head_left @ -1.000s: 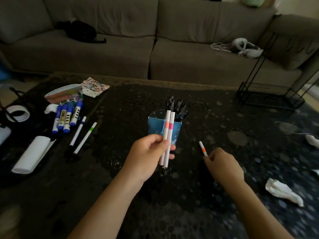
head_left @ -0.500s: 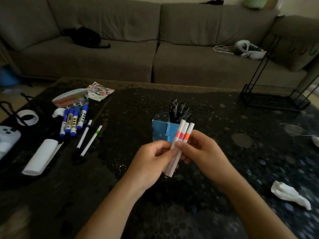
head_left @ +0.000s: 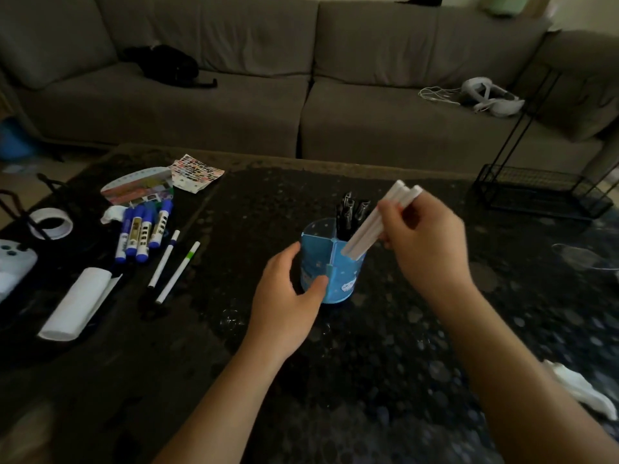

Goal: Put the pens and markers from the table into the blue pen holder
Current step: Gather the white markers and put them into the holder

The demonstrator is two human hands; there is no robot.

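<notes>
The blue pen holder stands mid-table with several black pens in its far compartment. My right hand grips three white markers, tilted, their lower ends at the holder's right rim. My left hand cups the holder's near left side, fingers and thumb against its wall. Several blue markers lie in a row at the left. Two thin white pens lie beside them.
A white paper roll, tape ring, sticker sheets and a white controller sit at the table's left. Crumpled tissue lies at the right. A black wire rack stands beyond, the grey sofa behind.
The three white markers passed from my left hand to my right, which lifted and tilted them over the holder. My left hand dropped to the holder's side.
</notes>
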